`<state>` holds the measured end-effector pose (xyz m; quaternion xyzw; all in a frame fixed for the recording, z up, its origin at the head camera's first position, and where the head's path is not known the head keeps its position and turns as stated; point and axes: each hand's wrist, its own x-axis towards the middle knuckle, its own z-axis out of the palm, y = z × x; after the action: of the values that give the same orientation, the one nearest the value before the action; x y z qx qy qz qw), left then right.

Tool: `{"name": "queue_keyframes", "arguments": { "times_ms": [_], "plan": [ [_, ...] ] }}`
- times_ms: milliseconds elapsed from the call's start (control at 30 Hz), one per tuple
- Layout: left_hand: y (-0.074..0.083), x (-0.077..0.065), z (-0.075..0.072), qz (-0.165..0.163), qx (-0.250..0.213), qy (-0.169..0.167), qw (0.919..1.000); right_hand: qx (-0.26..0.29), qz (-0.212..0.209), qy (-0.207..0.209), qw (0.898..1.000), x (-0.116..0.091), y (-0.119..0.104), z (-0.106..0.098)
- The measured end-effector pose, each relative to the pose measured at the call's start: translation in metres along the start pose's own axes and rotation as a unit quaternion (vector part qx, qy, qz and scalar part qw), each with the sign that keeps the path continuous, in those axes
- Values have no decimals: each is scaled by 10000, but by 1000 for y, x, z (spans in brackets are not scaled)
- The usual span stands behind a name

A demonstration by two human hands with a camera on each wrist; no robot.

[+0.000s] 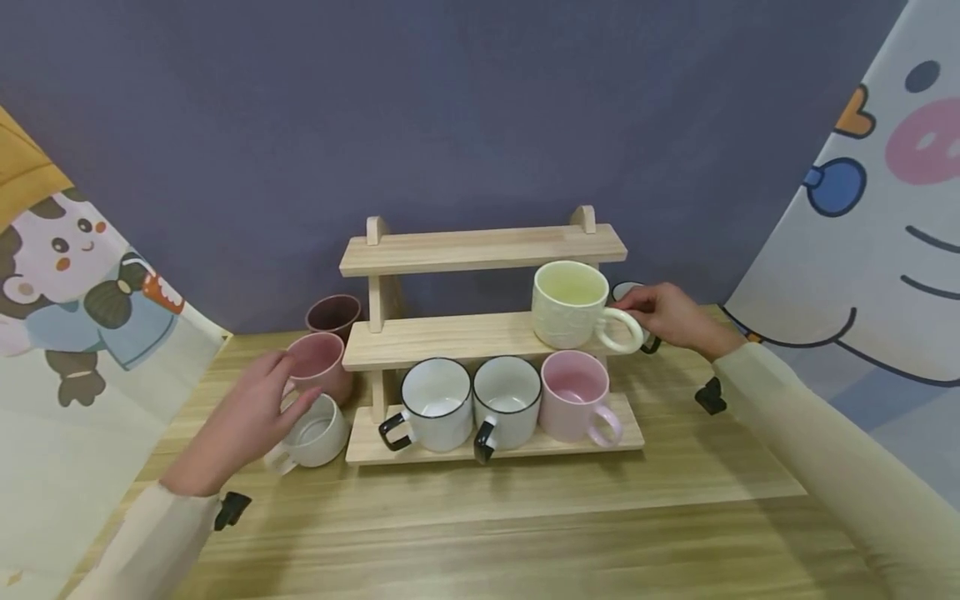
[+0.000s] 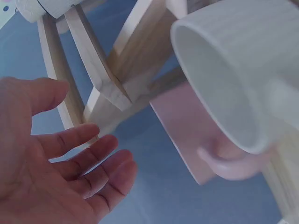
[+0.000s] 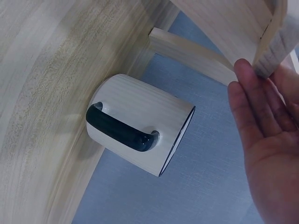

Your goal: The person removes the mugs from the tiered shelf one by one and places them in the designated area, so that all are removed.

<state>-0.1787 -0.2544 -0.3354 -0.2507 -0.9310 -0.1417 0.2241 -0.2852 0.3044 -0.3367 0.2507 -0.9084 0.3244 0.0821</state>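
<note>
My left hand (image 1: 255, 417), fingers spread and loosely bent, hovers by a pink mug (image 1: 318, 362) and a white mug (image 1: 313, 433) on the table left of the wooden rack. Nothing lies in its palm (image 2: 28, 182) in the left wrist view. At the rack's right side, my right hand (image 1: 663, 315) reaches to the end of the middle shelf (image 1: 450, 337), beside a pale yellow mug (image 1: 568, 308) standing there. Its fingers (image 3: 252, 100) extend against the shelf's end in the right wrist view. The thumb is partly hidden.
On the bottom shelf (image 1: 495, 454) stand two white mugs with black handles (image 1: 437, 408) and a light pink mug (image 1: 573, 396). The top shelf (image 1: 480, 250) is bare wood. A dark mug (image 1: 333, 312) stands back left; another black-handled mug (image 3: 140, 123) stands behind the right hand.
</note>
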Motion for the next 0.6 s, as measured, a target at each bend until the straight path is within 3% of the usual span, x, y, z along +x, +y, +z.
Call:
{"name": "queue_keyframes", "arguments": {
  "times_ms": [167,300,600],
  "plan": [
    [7,30,10,208,-182,-254,9993,-87,14,-56,9999,0,5,1],
    [10,48,22,267,-35,-472,9985,-235,-53,-75,9997,1,4,-1],
    [15,57,31,39,200,-487,9986,-556,-64,-172,9983,1,-7,-8]
  ]
}}
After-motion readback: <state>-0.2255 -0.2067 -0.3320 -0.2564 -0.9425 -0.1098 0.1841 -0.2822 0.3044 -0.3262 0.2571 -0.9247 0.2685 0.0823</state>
